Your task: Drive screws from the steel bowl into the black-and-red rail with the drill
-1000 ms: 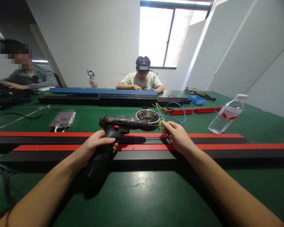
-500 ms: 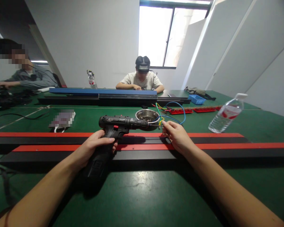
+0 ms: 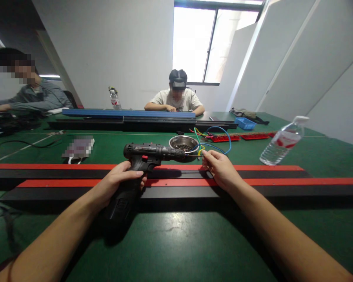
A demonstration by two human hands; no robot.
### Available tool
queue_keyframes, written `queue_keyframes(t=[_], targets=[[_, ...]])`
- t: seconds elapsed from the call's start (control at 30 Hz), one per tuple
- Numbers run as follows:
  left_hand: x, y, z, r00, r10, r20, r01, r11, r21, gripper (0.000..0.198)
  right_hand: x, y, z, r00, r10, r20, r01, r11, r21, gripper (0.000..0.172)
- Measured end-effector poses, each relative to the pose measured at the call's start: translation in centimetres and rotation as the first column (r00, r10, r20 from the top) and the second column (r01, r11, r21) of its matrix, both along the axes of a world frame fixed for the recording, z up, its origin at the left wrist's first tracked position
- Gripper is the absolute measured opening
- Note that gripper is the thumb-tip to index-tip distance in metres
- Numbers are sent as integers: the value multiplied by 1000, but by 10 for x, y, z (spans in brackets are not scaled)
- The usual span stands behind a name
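Observation:
My left hand is wrapped around the grip of a black cordless drill with a red switch. The drill lies sideways in the air above two long black-and-red bars, its chuck pointing right. A thin bit sticks out of the chuck. At its far end, the fingertips of my right hand are pinched together; whatever is between them is hidden. Just behind the drill's nose stands a metal bowl of small dark screws. Blue, green and yellow wires loop behind my right hand.
The bars cross the green table in front of me. A water bottle stands at right, near red strips and a blue bin. Long blue-and-black profiles lie farther back. Two people sit at the table, opposite and left.
Both hands and the drill keep almost the same pose; the view has shifted very slightly. At the left, the seated person's arm has moved a little.

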State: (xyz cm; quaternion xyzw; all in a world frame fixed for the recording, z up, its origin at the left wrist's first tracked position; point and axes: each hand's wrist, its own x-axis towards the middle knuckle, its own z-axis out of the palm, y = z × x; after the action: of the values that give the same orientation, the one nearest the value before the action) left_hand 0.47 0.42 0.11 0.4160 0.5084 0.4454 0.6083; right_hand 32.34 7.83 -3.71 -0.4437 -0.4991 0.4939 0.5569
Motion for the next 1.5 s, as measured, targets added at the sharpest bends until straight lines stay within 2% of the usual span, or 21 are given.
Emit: queue_keyframes(t=[1.23, 1.5], targets=[[1, -1, 1, 999, 1, -32, -1, 1000, 1, 31, -1, -1, 1, 1000, -11, 19, 11, 1000, -7, 59], [2, -3, 6, 1000, 3, -9, -3, 1000, -6, 31, -1, -1, 0, 1000, 2, 28, -2, 1000, 16, 57]])
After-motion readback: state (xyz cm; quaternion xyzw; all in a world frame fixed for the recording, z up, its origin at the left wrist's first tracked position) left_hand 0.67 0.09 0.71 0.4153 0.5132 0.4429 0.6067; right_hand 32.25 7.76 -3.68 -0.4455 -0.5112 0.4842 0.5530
